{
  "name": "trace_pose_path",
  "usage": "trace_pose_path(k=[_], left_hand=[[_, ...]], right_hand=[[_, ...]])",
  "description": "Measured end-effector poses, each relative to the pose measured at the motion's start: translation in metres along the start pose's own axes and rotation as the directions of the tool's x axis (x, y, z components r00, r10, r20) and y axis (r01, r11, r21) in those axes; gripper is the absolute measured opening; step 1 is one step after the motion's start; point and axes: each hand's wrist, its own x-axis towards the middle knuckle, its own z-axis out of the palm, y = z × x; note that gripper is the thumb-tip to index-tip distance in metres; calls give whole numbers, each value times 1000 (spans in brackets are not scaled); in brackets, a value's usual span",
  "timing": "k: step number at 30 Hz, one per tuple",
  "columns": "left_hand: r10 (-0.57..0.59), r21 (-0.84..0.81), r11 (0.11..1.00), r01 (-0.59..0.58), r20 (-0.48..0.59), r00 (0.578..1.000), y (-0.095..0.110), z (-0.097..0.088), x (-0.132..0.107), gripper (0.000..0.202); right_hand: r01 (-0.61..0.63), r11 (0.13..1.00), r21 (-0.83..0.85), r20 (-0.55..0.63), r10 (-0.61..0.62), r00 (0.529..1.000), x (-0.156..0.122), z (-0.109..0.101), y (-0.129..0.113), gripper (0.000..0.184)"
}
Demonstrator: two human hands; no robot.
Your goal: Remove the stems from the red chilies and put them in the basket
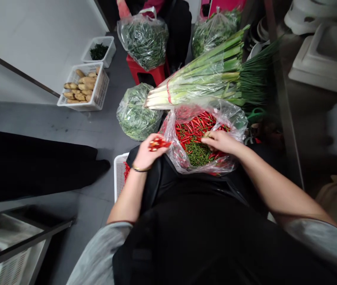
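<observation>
A clear plastic bag [233, 114] sits open at my lap, filled with red chili peppers [198, 124] and a heap of green chili stems [199, 153] on the near side. My left hand [146, 153] is closed around a bunch of red chilies [158, 144], their pale cut ends showing, just left of the bag's edge. Over the bag's opening, my right hand [222, 141] has its fingers pinched together near the stems. Something small and greenish shows at those fingertips, too blurred to name. A white basket [118, 174] with red chilies stands on the floor beside my left forearm.
Beyond the bag lie leeks [192, 87] and bagged greens [139, 113]. Another bag of greens [144, 39] rests on a red stool [133, 71], near another person. Crates of root vegetables [101, 93] line the left wall. A person's dark-clothed leg [38, 162] extends from the left.
</observation>
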Motion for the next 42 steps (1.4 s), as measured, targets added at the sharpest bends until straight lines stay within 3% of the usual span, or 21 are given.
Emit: trace_pose_path(k=[2, 3, 5, 7, 10, 12, 15, 17, 19, 21, 23, 24, 26, 28, 29, 32, 35, 38, 42], left_hand=[[5, 140, 990, 24, -200, 980, -12, -54, -14, 44], [12, 231, 971, 59, -297, 955, -21, -80, -21, 43], [-55, 360, 902, 237, -451, 891, -46, -121, -37, 40], [-213, 434, 766, 475, -525, 824, -69, -144, -52, 42], [-299, 513, 595, 618, -573, 763, -87, -151, -61, 57], [-205, 560, 590, 582, -593, 779, -82, -143, -55, 66], [19, 572, 748, 336, -525, 851, -53, -116, -36, 62], [135, 521, 851, 67, -341, 930, -29, -83, -21, 51], [215, 471, 867, -162, -60, 975, -12, -38, -8, 41], [248, 489, 816, -309, 187, 950, -6, 12, 6, 31], [281, 577, 680, -452, 364, 888, -9, 58, 21, 27], [267, 619, 608, -498, 432, 862, -13, 77, 30, 29], [200, 706, 493, -509, 477, 856, -21, 101, 47, 35], [148, 753, 479, -451, 437, 887, -26, 106, 62, 38], [149, 749, 520, -410, 393, 907, -26, 102, 67, 37], [204, 599, 750, -282, 196, 959, -21, 74, 72, 27], [192, 410, 891, -195, 50, 980, -16, 53, 65, 24], [173, 417, 889, -190, 78, 982, -18, 53, 57, 22], [189, 599, 747, -289, 225, 956, -25, 76, 56, 20]], right_hand=[[-42, 899, -436, -67, 14, 998, 5, -8, 7, 39], [-48, 828, -559, -103, -11, 995, 9, -9, 8, 36], [-15, 746, -665, -94, -64, 994, 20, -1, 3, 34], [37, 697, -716, -12, -65, 998, 34, 15, -7, 35], [99, 620, -779, 125, -2, 992, 60, 39, -19, 40], [131, 601, -788, 202, 52, 978, 73, 45, -23, 44], [152, 584, -798, 284, 142, 948, 77, 38, -22, 44], [187, 566, -803, 334, 166, 928, 69, 26, -19, 40], [200, 559, -805, 337, 153, 929, 54, 14, -14, 38], [168, 550, -818, 270, 110, 956, 38, 7, -9, 39], [167, 538, -826, 217, 30, 976, 25, 4, -6, 39], [189, 535, -824, 215, -15, 977, 20, 4, -5, 39], [224, 545, -808, 222, -71, 973, 15, -1, -2, 44], [187, 580, -793, 169, -85, 982, 13, -14, 2, 48], [143, 605, -783, 116, -83, 990, 12, -22, 4, 47], [27, 673, -739, -53, -99, 994, 10, -40, 8, 32], [96, 682, -726, -27, -167, 986, 16, -32, 6, 31], [198, 606, -771, 149, -130, 980, 32, -4, 4, 32], [244, 533, -810, 252, -60, 966, 50, 11, 0, 32]])
